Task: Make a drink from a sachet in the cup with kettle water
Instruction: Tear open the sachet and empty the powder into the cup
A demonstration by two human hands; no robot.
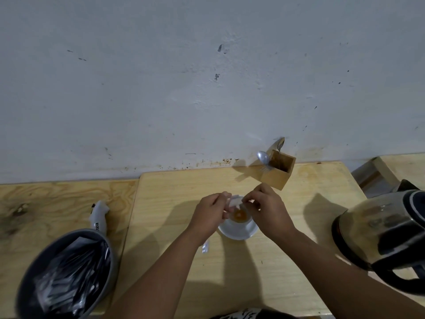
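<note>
A white cup (239, 220) stands on a white saucer (236, 233) in the middle of the wooden table (174, 185). Brown powder or liquid shows inside the cup. Directly above it, my left hand (209, 215) and my right hand (266, 208) both pinch a small white sachet (235, 201). A glass and black kettle (381, 236) sits at the right edge of the table, about an arm's width from the cup.
A wooden holder (279, 170) with spoons stands against the wall behind the cup. A bin lined with a black bag (66, 275) is at lower left, with a white sachet pack (99, 218) behind it. A small torn scrap (205, 247) lies left of the saucer.
</note>
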